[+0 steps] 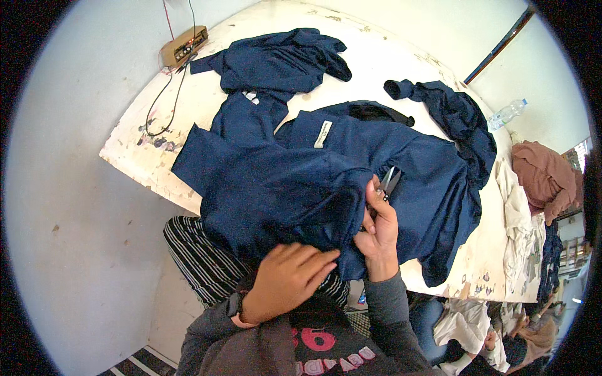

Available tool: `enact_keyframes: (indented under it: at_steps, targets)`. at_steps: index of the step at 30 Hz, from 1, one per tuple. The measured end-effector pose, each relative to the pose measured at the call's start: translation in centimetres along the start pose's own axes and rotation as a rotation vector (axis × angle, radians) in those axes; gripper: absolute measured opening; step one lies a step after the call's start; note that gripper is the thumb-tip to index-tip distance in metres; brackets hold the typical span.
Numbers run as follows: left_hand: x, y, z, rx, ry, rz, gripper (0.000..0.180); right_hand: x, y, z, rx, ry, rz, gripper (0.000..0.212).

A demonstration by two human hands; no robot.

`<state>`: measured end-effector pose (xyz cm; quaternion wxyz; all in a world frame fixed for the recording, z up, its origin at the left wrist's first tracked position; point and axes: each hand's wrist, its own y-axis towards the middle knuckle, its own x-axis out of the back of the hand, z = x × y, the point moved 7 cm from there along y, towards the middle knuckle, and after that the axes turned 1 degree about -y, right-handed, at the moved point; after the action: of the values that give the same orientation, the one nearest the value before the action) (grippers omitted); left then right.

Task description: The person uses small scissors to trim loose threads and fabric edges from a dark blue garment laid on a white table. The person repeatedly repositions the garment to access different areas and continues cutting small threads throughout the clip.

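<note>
A navy blue garment (263,182) with collar-like flaps lies spread over the near edge of the table and hangs toward my lap. My left hand (288,279) rests on its lower edge, fingers stretched out to the right and thumb hidden. My right hand (378,229) is closed around small scissors (390,183), whose blades point up and away from me. Its thumb and fingers also touch the garment's right edge. Beneath and to the right spreads another navy garment (426,188). A white label (323,134) shows on the dark cloth near the middle.
More navy garments lie at the table's back (276,59) and right (451,116). A brown box with cables (184,46) stands at the far left corner. A plastic bottle (508,114), brown cloth (544,178) and white cloth (515,219) lie right. Other people sit at lower right.
</note>
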<state>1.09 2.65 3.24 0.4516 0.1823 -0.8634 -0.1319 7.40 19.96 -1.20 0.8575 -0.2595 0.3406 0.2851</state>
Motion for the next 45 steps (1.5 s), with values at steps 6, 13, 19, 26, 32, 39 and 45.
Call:
enact_keyframes:
  at_steps: [6,13,19,26,32,39,45]
  targets:
    - [2.5,-0.3,-1.0,-0.116,-0.079,-0.194,0.022,1.9,-0.8,0.4,-0.005,0.000,-0.055,0.018]
    - [11.4,-0.8,5.7,0.328,-0.029,-0.516,0.028,1.1,-5.3,-0.6,-0.215,-0.718,0.672,0.013]
    - [9.6,2.5,10.8,0.278,0.162,-0.352,0.045,1.6,-6.1,-2.9,-0.227,-1.095,0.798,0.026]
    - [7.7,1.7,12.4,0.499,-0.430,-0.422,0.027,0.6,-6.7,-2.0,-0.116,-1.351,0.923,0.027]
    - [8.3,-3.7,12.8,0.608,-0.506,-0.508,0.070,-1.3,-7.1,-0.4,-0.119,-1.384,1.001,0.029]
    - [7.0,-9.0,12.8,0.756,-0.622,-0.312,0.069,-6.1,-3.8,3.5,0.216,-1.226,0.591,0.025]
    - [6.1,-10.3,13.1,0.780,-0.420,-0.260,0.066,-8.5,-1.8,1.4,0.433,-1.260,0.613,0.028]
